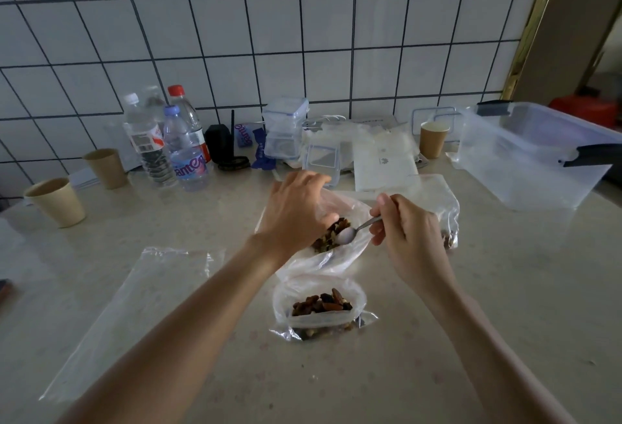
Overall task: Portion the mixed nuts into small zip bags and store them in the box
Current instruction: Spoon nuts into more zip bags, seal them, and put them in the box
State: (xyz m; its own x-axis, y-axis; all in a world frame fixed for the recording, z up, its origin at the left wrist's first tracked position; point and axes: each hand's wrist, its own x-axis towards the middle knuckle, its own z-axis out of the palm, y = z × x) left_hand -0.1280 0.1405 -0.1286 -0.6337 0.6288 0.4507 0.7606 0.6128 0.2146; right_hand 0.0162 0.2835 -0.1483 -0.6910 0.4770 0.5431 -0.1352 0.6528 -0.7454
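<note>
White tiles with dark grout back the pale table. At its middle lies the large bag of mixed nuts. The left hand pinches that bag's rim, holding the mouth wide; the right hand has its grip closed round a spoon whose bowl sits among the nuts. Just nearer than the large bag stands a small zip bag, part filled. Far right of it sits the clear box.
</note>
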